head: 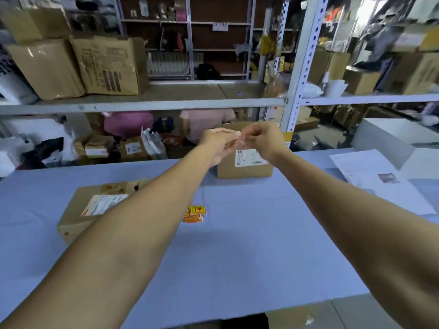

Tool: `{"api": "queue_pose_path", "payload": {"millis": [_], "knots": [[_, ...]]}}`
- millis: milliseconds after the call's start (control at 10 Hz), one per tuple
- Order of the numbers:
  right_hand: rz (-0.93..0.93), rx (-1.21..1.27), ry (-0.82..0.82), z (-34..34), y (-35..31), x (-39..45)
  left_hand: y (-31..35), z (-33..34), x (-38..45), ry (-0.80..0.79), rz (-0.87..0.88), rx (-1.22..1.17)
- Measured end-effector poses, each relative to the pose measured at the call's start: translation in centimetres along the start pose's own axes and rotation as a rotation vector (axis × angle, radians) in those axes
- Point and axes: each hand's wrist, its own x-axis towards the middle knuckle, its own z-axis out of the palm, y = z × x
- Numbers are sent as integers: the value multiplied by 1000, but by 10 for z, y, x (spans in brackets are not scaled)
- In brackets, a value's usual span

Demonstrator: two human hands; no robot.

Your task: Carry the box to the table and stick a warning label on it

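Note:
A small cardboard box (244,168) with a white shipping label stands at the far side of the blue table (237,245). Above it, my left hand (218,141) and my right hand (263,137) meet fingertip to fingertip, both pinching a small pale label (240,138); its print is too blurred to read. A stack of orange warning labels (194,213) lies in the middle of the table, nearer to me than the box. Both forearms stretch out over the table.
A flatter cardboard parcel (80,210) lies at the table's left, partly under my left forearm. White paper sheets (377,176) lie at the right. Metal shelving (301,67) with cartons stands behind the table; a person in pink (206,122) is beyond it.

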Motion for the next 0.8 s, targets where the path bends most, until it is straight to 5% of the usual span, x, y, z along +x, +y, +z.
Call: {"api": "queue_pose_path", "payload": {"millis": [200,400,800], "knots": [[0,-122,31,-22,20,71,6,23,78,2,106,173],[56,-586,49,-27,49,128,4,31,145,34,508,1094],[56,-885,-34,-16,73,145,0,19,189,-13,483,1240]]}}
